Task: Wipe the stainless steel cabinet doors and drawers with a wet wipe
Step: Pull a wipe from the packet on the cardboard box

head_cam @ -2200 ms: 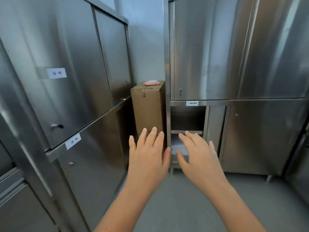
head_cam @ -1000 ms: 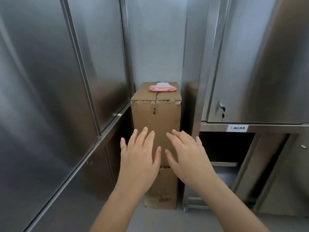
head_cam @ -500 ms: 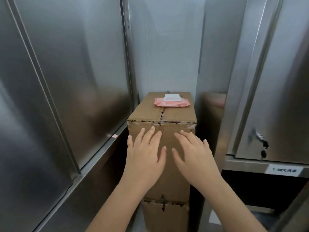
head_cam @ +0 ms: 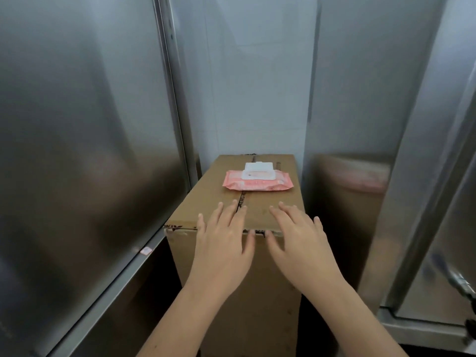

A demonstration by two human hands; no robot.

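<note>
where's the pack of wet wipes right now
In the head view the pink wet wipe pack lies flat on top of the tall cardboard box, toward its far end near the white wall, between the steel cabinets and beyond both open hands.

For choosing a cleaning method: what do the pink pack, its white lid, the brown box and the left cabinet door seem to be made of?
Pink pack: probably soft plastic film, slightly glossy, crinkled edges.
White lid: seemingly rigid plastic, matte.
Brown box: cardboard, dull, with a centre seam and worn edges.
Left cabinet door: brushed stainless steel, giving blurred reflections.
</note>
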